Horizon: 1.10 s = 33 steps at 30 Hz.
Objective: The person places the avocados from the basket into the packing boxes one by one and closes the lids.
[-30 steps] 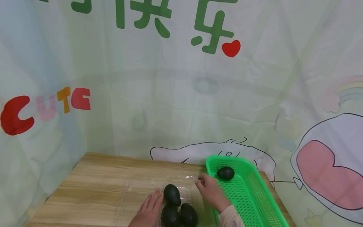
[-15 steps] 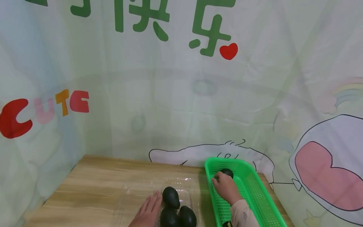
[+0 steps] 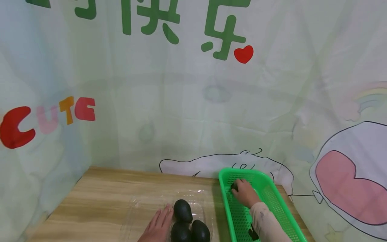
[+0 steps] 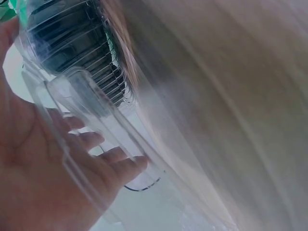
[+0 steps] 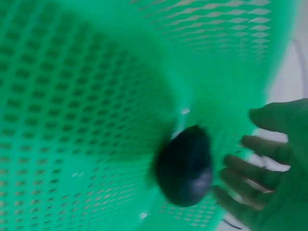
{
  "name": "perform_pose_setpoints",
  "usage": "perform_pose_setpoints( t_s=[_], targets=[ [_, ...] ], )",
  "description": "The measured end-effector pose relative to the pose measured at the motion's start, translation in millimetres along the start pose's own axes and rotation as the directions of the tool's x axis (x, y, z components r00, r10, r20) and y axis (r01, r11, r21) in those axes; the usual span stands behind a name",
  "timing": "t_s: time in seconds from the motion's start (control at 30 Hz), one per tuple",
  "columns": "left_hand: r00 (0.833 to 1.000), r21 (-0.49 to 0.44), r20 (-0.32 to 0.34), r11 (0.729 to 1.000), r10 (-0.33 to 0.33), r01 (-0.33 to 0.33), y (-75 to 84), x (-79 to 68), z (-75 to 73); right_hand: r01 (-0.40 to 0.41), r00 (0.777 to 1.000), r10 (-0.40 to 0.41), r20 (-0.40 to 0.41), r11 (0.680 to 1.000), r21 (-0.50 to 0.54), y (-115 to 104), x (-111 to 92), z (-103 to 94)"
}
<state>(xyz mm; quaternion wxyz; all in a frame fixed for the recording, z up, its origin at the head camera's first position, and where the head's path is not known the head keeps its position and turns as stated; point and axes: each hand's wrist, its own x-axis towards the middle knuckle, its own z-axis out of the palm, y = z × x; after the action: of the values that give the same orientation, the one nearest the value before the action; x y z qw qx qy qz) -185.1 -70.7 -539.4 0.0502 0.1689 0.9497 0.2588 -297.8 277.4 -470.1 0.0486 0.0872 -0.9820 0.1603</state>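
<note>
Three dark avocados sit in a clear plastic clamshell box on the table. My left hand lies flat with straight fingers beside them, over the box's clear lid. In the left wrist view, clear plastic crosses in front of the palm and fingers. My right hand reaches into the green basket over another avocado, which it mostly hides in the head view. The right wrist view shows the fingers spread beside this avocado, apparently a little apart from it.
The basket has perforated walls and stands at the right of the wooden table, against a printed cloth backdrop. A small black item shows beside my right sleeve. The box's clear lid spreads to the left of the avocados.
My right hand has moved from the right edge of the clear box into the basket, over the avocado there. The left hand has stayed in place.
</note>
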Motion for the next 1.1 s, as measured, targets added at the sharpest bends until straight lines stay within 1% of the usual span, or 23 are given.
perform_pose_setpoints(
  t_s=[0.1,0.23,0.43,0.73,0.83,0.97,1.1],
  targets=[
    [1.0,0.0,-0.011,1.0,0.004,-0.004,-0.7,1.2,1.1,0.043,0.997,-0.046,-0.061,0.997,-0.059,9,6,8.9],
    [1.0,-0.011,-0.005,1.0,0.003,-0.003,-1.3,1.7,1.6,0.07,0.989,-0.086,-0.12,0.989,-0.128,19,12,18.4],
    [1.0,-0.009,-0.007,1.0,0.011,-0.011,-0.4,0.2,-0.5,0.095,0.977,-0.131,-0.17,0.974,-0.207,33,18,27.5],
    [0.997,0.02,-0.058,0.999,0.042,-0.041,-1.3,-0.4,1.5,0.076,0.982,-0.117,-0.149,0.963,-0.258,45,24,35.4],
    [0.997,0.022,-0.061,0.999,0.043,-0.041,-1.1,-0.8,1.5,0.079,0.98,-0.125,-0.155,0.959,-0.271,47,24,36.1],
    [0.997,0.016,-0.065,0.999,0.043,-0.042,-0.1,-1.7,0.7,0.082,0.98,-0.123,-0.158,0.966,-0.246,48,20,35.6],
    [0.997,0.012,-0.064,0.999,0.041,-0.041,-0.2,-2.1,0.3,0.061,0.986,-0.094,-0.134,0.972,-0.227,47,17,36.0]
  ],
)
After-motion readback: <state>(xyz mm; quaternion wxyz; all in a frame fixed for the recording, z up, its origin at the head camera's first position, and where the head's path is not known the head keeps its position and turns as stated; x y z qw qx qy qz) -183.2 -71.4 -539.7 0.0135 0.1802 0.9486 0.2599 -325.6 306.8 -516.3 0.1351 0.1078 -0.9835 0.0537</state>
